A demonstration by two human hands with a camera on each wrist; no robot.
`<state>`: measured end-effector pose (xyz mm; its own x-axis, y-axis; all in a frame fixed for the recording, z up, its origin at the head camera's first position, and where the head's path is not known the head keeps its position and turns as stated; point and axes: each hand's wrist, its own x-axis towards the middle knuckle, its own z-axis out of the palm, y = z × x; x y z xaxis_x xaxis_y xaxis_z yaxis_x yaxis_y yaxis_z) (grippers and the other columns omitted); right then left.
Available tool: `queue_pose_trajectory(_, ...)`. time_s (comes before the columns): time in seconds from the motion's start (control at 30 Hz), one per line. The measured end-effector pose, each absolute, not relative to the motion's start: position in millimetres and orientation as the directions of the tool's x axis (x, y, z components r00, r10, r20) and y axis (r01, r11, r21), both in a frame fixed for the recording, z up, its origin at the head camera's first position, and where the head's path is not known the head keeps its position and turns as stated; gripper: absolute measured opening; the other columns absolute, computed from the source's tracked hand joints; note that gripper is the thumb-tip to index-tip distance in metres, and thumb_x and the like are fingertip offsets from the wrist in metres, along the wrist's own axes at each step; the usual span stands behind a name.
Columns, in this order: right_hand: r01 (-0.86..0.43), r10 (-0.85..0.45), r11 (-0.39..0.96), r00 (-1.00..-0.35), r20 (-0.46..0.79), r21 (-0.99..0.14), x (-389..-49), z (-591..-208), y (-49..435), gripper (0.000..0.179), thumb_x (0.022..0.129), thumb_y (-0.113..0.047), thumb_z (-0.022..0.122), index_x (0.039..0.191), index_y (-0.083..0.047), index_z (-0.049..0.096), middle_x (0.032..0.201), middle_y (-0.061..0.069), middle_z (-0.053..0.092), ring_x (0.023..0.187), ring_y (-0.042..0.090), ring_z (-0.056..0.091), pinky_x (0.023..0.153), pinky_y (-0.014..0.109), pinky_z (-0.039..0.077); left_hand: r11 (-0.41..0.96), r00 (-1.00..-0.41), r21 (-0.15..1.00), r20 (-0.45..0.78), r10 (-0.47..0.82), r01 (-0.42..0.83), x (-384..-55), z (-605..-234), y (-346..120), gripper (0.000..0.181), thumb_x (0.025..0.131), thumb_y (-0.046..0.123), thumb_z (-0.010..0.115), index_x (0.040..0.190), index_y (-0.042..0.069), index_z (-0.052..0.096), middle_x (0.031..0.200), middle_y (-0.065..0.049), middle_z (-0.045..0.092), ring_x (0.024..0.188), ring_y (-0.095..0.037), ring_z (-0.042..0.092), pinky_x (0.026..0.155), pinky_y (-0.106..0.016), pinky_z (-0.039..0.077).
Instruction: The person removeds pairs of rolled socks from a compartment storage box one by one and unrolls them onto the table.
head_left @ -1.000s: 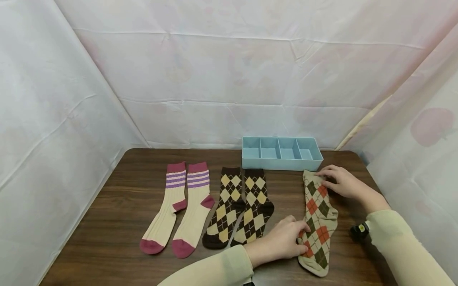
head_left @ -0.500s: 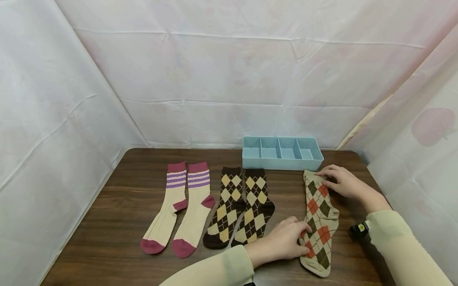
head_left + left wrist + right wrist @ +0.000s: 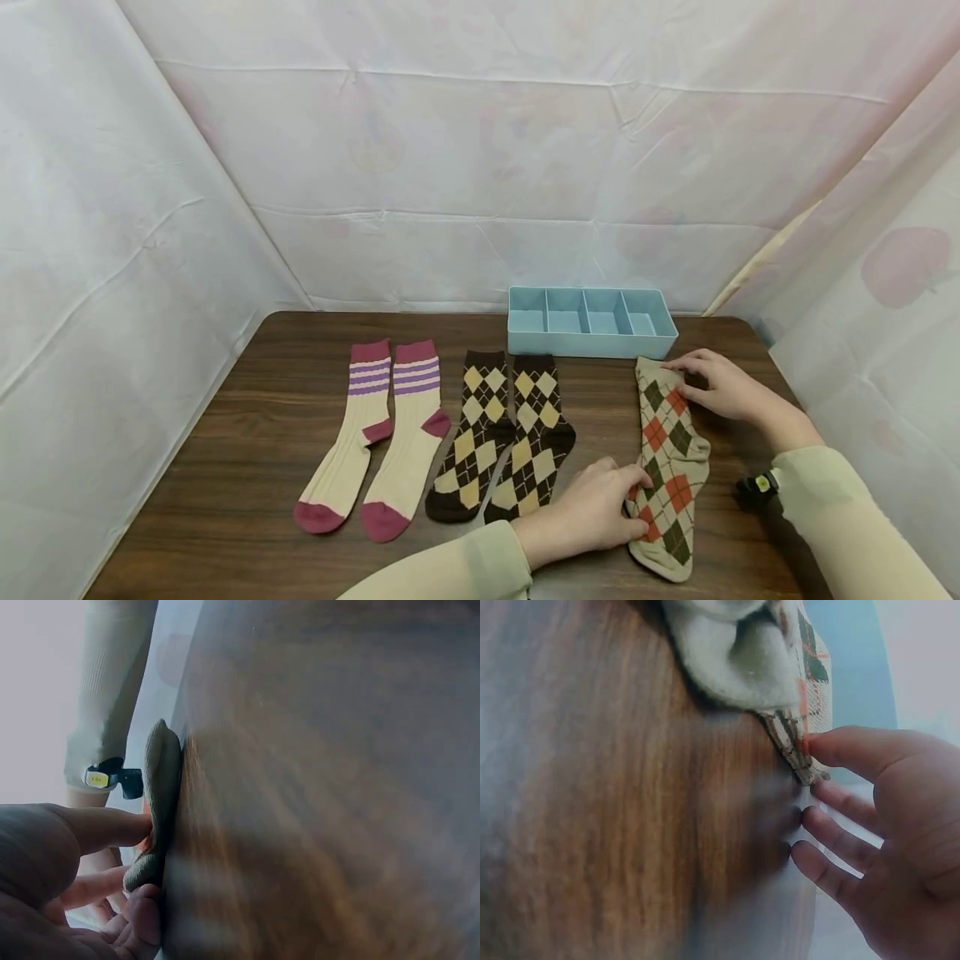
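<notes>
A beige argyle sock [image 3: 663, 433] with red and green diamonds lies flat at the right of the table, cuff toward the back. Whether a second sock lies beneath it, I cannot tell. My left hand [image 3: 588, 504] touches the left edge of its foot; in the left wrist view the thumb rests on the knit [image 3: 161, 772], other fingers beside the edge. At the cuff, my right hand [image 3: 723, 383] touches the upper right corner. In the right wrist view that hand's thumb [image 3: 847, 750] lies on the fabric, with its fingers loosely spread along the tabletop.
Left of the hands lie two brown argyle socks [image 3: 480, 400] and two cream socks [image 3: 405, 417] with maroon toes and purple stripes. A light blue divided box [image 3: 592, 343] stands behind at the back edge of the wooden table [image 3: 232, 467]. White cloth [image 3: 420, 167] surrounds the table.
My right hand shifts very slightly at the cuff, its thumb a little lower. The left hand and the socks look almost still.
</notes>
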<state>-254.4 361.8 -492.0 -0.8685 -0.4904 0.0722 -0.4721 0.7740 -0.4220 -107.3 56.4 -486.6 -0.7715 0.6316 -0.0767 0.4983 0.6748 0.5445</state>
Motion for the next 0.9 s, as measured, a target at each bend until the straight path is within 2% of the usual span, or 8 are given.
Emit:
queue_pose_trajectory(0.2,-0.435,-0.44,0.793,-0.893,0.093,-0.426,-249,-492,364,0.04,0.104,-0.018,0.078,0.142,-0.008,0.069,0.126,0.022,0.066,0.11,0.039,0.067,0.091,0.064,0.055,0.677,-0.791,0.545,-0.041,0.611,0.494,-98,-486,53,0.05,0.089,0.033,0.092,0.134,0.028,0.071,0.098,0.015,0.065,0.081,0.002,0.053,0.071,-0.018,0.045)
queue_pose_trajectory(0.27,-0.43,-0.435,0.796,-0.896,0.091,-0.425,-249,-492,364,0.04,0.103,-0.019,0.079,0.14,-0.007,0.069,0.12,0.017,0.07,0.105,0.035,0.069,0.088,0.06,0.056,0.684,-0.793,0.533,-0.04,0.608,0.498,-94,-485,53,0.054,0.087,0.031,0.093,0.136,0.028,0.069,0.102,0.014,0.069,0.083,0.003,0.057,0.072,-0.019,0.048)
queue_pose_trajectory(0.4,-0.42,-0.432,0.789,-0.898,0.08,-0.448,-250,-493,365,0.039,0.102,-0.018,0.081,0.138,-0.007,0.069,0.111,0.008,0.074,0.097,0.026,0.072,0.083,0.053,0.058,0.69,-0.79,0.509,-0.03,0.612,0.515,-85,-482,54,0.059,0.085,0.023,0.094,0.137,0.028,0.068,0.101,0.013,0.072,0.083,0.002,0.062,0.07,-0.018,0.05)
queue_pose_trajectory(0.6,-0.408,-0.414,0.775,-0.905,0.099,-0.483,-248,-493,363,0.039,0.101,-0.016,0.082,0.137,-0.013,0.069,0.105,0.001,0.074,0.095,0.024,0.074,0.079,0.048,0.058,0.66,-0.773,0.542,-0.029,0.634,0.521,-79,-479,55,0.059,0.084,0.009,0.091,0.136,0.025,0.068,0.079,0.017,0.058,0.067,0.006,0.05,0.063,-0.013,0.044)
queue_pose_trajectory(0.77,-0.388,-0.394,0.764,-0.913,0.103,-0.517,-247,-495,364,0.031,0.1,-0.014,0.082,0.129,-0.016,0.071,0.106,0.001,0.076,0.098,0.027,0.075,0.08,0.045,0.059,0.624,-0.75,0.558,-0.004,0.662,0.547,-79,-482,55,0.058,0.084,0.002,0.089,0.133,0.026,0.071,0.074,0.021,0.055,0.063,0.01,0.047,0.06,-0.009,0.041)
queue_pose_trajectory(0.9,-0.377,-0.39,0.766,-0.916,0.091,-0.521,-248,-496,365,0.019,0.1,-0.012,0.081,0.117,-0.017,0.076,0.105,0.0,0.078,0.095,0.022,0.074,0.078,0.037,0.059,0.611,-0.736,0.548,0.012,0.677,0.571,-80,-483,55,0.057,0.083,0.004,0.09,0.132,0.026,0.073,0.073,0.022,0.054,0.062,0.011,0.046,0.06,-0.008,0.039)
